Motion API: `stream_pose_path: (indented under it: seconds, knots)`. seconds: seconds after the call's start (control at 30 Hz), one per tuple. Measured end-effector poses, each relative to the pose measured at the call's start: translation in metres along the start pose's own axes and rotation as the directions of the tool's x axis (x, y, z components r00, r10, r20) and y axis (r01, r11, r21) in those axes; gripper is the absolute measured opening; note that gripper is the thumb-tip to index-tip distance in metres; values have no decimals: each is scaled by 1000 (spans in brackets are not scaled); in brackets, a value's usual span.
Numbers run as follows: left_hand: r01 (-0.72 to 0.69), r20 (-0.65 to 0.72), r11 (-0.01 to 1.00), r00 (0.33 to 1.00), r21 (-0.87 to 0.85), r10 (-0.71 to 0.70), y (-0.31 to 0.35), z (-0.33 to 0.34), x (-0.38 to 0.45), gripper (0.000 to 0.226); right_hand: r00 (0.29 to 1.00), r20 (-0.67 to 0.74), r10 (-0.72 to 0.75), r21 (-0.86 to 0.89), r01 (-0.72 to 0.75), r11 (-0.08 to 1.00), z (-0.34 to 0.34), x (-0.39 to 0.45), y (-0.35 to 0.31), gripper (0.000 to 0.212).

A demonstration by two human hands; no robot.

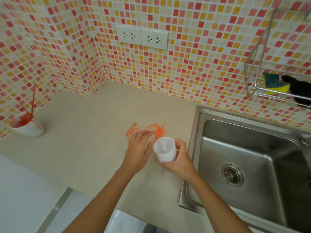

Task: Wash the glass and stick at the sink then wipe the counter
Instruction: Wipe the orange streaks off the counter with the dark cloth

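Note:
My right hand [179, 158] grips a white plastic cup [165, 149] just above the beige counter [87, 140], left of the steel sink [249, 165]. My left hand [138, 149] lies with fingers spread over an orange-red smear [151, 129] on the counter, right beside the cup. At the far left stands a second cup [29, 126] smeared with red, and a red stick [32, 102] leans out of it against the tiled wall.
A wire rack [262, 81] on the wall at the right holds a yellow-green sponge [274, 83] and a black cloth [299, 89]. Two white sockets [142, 37] sit on the tiled wall. The faucet base [305, 140] shows at the right edge.

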State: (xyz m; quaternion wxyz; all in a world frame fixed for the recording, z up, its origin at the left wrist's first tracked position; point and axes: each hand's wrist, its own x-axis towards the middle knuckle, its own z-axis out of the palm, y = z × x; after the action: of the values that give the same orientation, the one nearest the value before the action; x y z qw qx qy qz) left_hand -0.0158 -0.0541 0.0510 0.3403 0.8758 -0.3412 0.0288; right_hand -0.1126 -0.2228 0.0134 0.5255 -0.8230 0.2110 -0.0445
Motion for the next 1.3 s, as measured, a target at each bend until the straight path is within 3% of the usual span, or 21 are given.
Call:
stream_pose_path:
  seconds: [0.07, 0.1, 0.2, 0.3, 0.47, 0.73, 0.9, 1.07, 1.3]
  knots:
    - [169, -182, 982, 966, -90, -183, -18, -13, -27, 59, 999, 48, 14, -66, -10, 998, -4, 2, -2, 85]
    - [259, -194, 957, 940, -129, -280, -29, -18, -41, 67, 998, 69, 13, -106, -5, 994, -7, 2, -4, 84]
    - [413, -6, 901, 909, -131, -417, -53, -14, -75, 77, 994, 101, -30, -203, 50, 978, -12, 2, -10, 80]
    - [451, 178, 882, 887, -138, -426, -64, -1, -82, 77, 986, 146, -75, -258, 111, 960, -16, 3, -26, 77]
    - [414, 121, 883, 910, -220, -396, -64, 12, -65, 77, 950, 263, -168, -345, 255, 903, -14, 6, -67, 73]
    - [379, 120, 857, 925, -349, -360, -66, 16, -65, 72, 868, 383, -315, -543, 487, 683, 25, 20, -119, 79]
    - [395, 96, 818, 915, -418, -392, -58, 16, -62, 67, 848, 432, -308, -651, 529, 544, 52, 24, -118, 74]
    - [396, 79, 778, 908, -487, -412, -52, 13, -62, 80, 887, 380, -264, -551, 446, 705, 60, 26, -92, 79]
    - [382, 90, 806, 919, -453, -385, -47, 13, -55, 59, 904, 328, -273, -394, 394, 831, 69, 21, -68, 77]
